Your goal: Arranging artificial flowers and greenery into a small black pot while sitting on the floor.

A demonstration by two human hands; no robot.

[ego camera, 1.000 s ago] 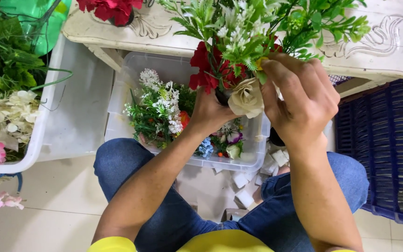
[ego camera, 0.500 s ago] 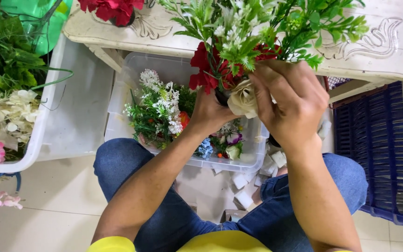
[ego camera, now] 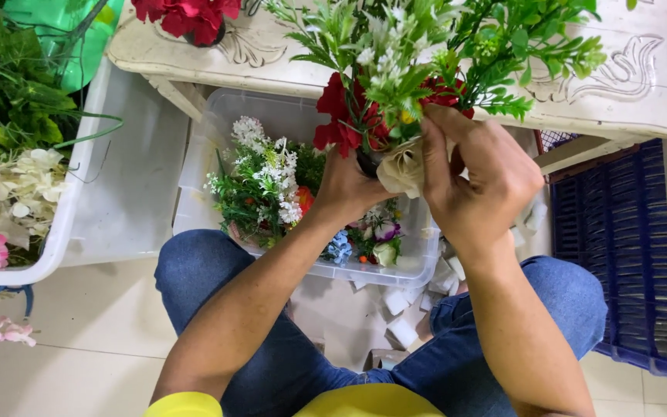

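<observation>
Red flowers (ego camera: 343, 116) and green leaves (ego camera: 503, 38) are showing beside a cream rose (ego camera: 401, 166) — the bench (ego camera: 627, 85) is gleaming off-white with carved scrolls, the crate (ego camera: 627, 255) dark blue, the jeans (ego camera: 194, 270) blue.

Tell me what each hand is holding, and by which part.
The left hand grips the flower bunch low down, at its dark base. The right hand pinches the cream rose at that bunch's lower edge.

Both hands (ego camera: 418, 181) raised, fingers curled.

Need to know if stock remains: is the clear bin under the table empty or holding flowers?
Holding flowers: white, blue and orange blooms with greenery lie inside the clear bin.
</observation>
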